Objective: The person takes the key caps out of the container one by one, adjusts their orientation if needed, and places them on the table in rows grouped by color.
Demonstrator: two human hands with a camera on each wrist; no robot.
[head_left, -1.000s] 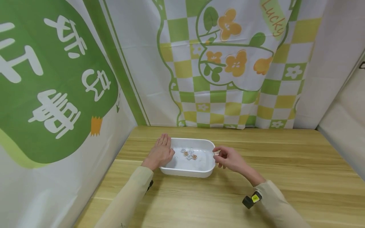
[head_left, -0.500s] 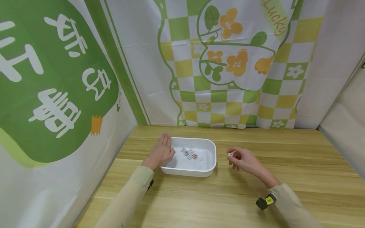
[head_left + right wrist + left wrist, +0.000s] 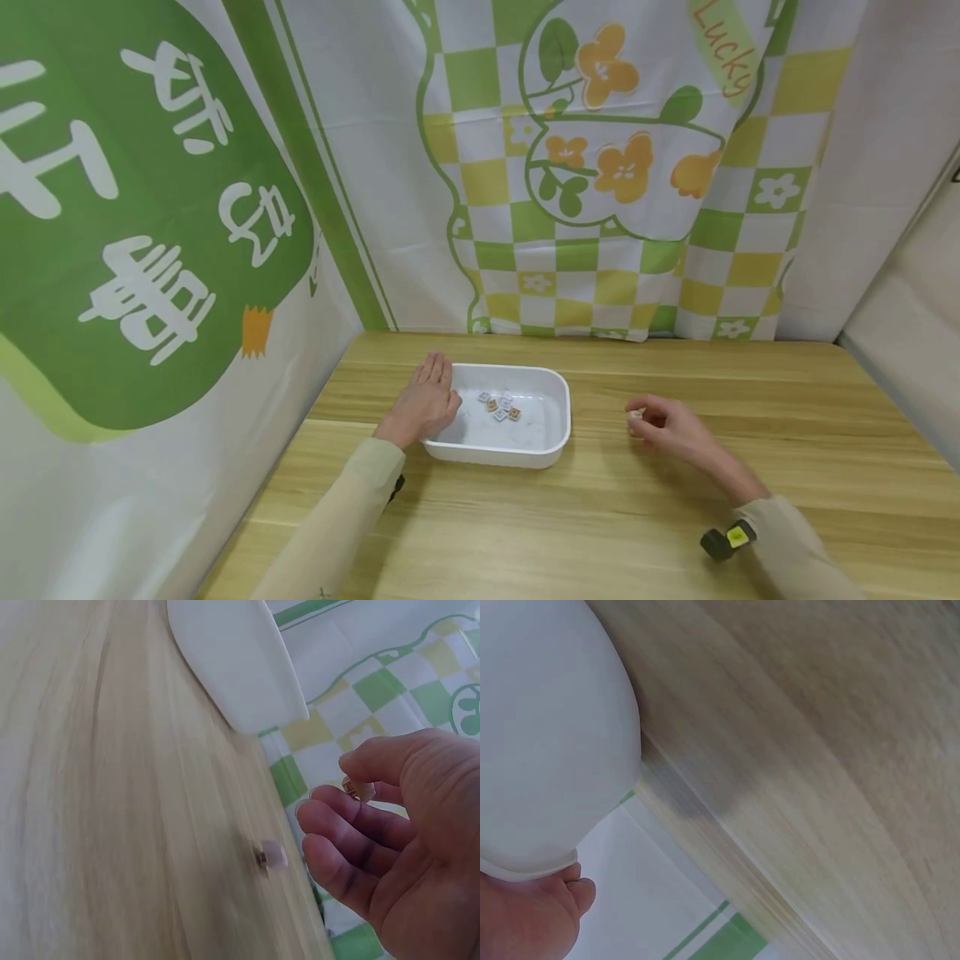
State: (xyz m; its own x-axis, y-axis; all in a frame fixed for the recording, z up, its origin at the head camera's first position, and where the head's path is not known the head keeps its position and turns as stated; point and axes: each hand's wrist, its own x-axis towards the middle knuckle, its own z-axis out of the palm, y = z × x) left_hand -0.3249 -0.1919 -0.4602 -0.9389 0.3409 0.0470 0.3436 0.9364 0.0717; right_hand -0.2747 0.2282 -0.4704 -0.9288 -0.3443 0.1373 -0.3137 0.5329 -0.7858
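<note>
My left hand (image 3: 422, 408) rests flat with straight fingers along the left end of a white plastic tub (image 3: 497, 457). In the left wrist view, a few fingertips (image 3: 581, 889) show at the tub's rim. Inside the tub lie several small square pieces (image 3: 501, 405), some white and some orange-brown, each with a mark in its middle. To the right of the tub, my right hand (image 3: 671, 429) pinches a small whitish piece (image 3: 363, 789) with brown on one side between thumb and forefinger. The other fingers are loosely curled. A similar piece (image 3: 273, 855), slightly blurred, appears below the hand against the wood.
The tub stands on a wood-grain table (image 3: 570, 533) near its back edge. A green and yellow checked cloth (image 3: 585, 250) hangs behind, and a green and white cloth (image 3: 210, 250) on the left.
My right hand has moved from the tub's right end away to the right, still pinching the small piece. The left hand and the tub stay in place.
</note>
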